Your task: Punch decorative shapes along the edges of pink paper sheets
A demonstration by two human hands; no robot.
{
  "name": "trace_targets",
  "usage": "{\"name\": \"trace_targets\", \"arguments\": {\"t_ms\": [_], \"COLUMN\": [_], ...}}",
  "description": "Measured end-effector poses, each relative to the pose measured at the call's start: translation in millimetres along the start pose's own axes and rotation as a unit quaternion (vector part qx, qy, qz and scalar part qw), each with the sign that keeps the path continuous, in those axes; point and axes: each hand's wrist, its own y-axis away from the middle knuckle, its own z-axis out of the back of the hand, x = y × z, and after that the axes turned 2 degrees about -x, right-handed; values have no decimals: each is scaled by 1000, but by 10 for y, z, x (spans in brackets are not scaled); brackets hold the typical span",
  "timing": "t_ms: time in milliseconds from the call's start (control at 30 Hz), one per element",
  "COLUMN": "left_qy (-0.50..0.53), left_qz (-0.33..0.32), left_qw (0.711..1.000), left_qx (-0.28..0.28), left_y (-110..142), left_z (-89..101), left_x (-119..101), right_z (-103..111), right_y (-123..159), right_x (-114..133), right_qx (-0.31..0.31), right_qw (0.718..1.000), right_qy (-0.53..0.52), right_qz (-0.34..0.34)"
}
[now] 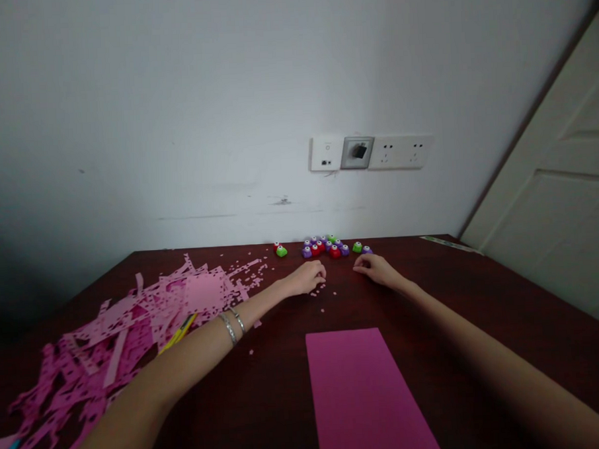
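Note:
My left hand (306, 278) rests over the table past the pink sheet, its fingers curled together. A few tiny pink paper bits (318, 290) lie just under its fingertips; whether any are pinched cannot be made out. My right hand (377, 271) is opposite, thumb and fingers bent toward each other, and what may be between them is too small to see. Just behind it sit a purple craft punch (367, 250) and a green one (357, 247). Between and beyond both hands stands a cluster of small red, purple and green punches (334, 251). Nearer me lies a pink paper sheet (364, 394).
Punched pink paper strips (121, 351) and scraps are heaped on the left, with a yellow pencil-like item (179, 332) among them. The dark red table (228, 413) meets a wall with sockets (400, 152). A flat strip (449, 244) lies at the back right.

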Motion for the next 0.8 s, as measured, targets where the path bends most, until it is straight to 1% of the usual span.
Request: {"name": "trace_targets", "arguments": {"t_ms": [167,267,367,433,467,500,533,600,633,667,700,733,767,800], "left_qy": [7,13,7,-34,-75,-132,-194,-313,-354,-381,-389,-376,-344,-295], "left_qz": [11,29,33,48,79,119,160,231,251,260,256,239,212,176], "left_qw": [1000,999,997,995,991,983,968,919,895,878,872,881,902,930], "left_qx": [4,23,63,80,71,52,19,-59,-98,-130,-150,-159,-152,-130], "left_y": [-25,-11,83,194,256,318,374,455,474,479,472,456,438,422], "left_z": [-15,-2,104,259,360,472,586,790,865,913,931,918,876,807], "left_x": [-48,-109,-110,-46,2,54,106,186,208,216,211,195,169,136], "right_z": [-22,-17,7,10,1,-16,-40,-98,-123,-141,-150,-150,-145,-137], "right_y": [6,15,54,101,127,150,167,180,175,162,146,129,113,103], "right_x": [31,56,132,264,362,480,612,885,1004,1096,1155,1177,1162,1117], "right_qx": [0,4,20,53,70,84,88,88,96,107,103,92,78,64], "right_qw": [1000,999,999,998,996,994,991,976,962,949,944,947,954,963], "right_qy": [26,34,29,3,-21,-48,-77,-172,-227,-265,-278,-267,-239,-202], "right_qz": [-16,-17,-4,23,40,55,67,98,114,131,143,153,161,164]}}
